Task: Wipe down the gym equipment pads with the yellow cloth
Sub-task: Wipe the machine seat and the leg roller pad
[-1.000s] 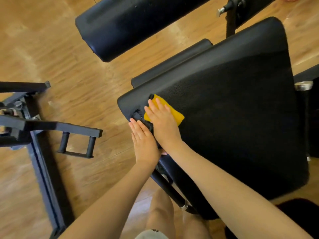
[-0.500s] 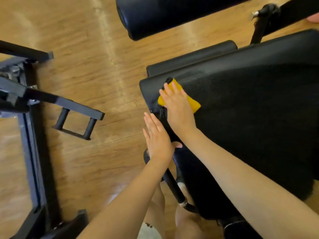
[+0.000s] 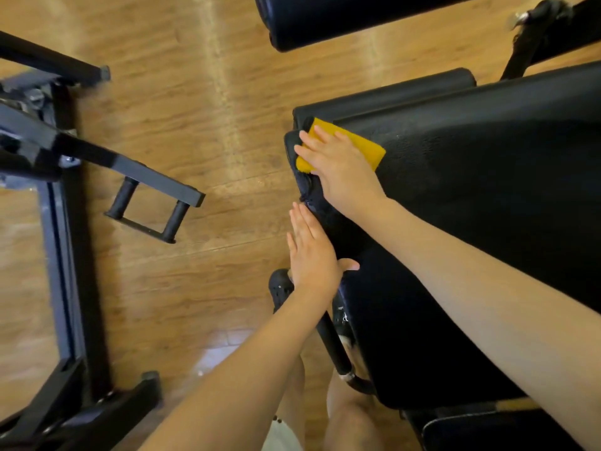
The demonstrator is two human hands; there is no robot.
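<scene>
— Yellow cloth [image 3: 349, 143]: where is it sitting?

— On the far left corner of the big black pad [image 3: 471, 196], folded flat, one end lapping over the pad's rounded left edge. The right hand [image 3: 341, 170] lies on top of it, fingers straight and slightly spread, palm pressing down, not pinching.

— Why flat and not bunched up in a fist?

— My guess is that a flat palm keeps the whole fold against the vinyl, so each pass covers a wide band. The corner seam looks like the spot being worked.

— And the left hand [image 3: 310, 249]?

— Open too, fingers straight and close together, thumb out to the right. It is at the pad's left edge, nearer the person, holding nothing. It looks like bracing, perhaps steadying the pad against the push of the other hand, though whether it truly touches I cannot tell.

— What else is about?

— A round bolster pad [image 3: 341, 17] above the wooden floor [image 3: 195, 125], a narrower pad [image 3: 390, 92] just beyond the corner, and a black metal frame [image 3: 65, 190] well apart on the left. Those pads look unwiped to me, so much of the job seems left.
</scene>
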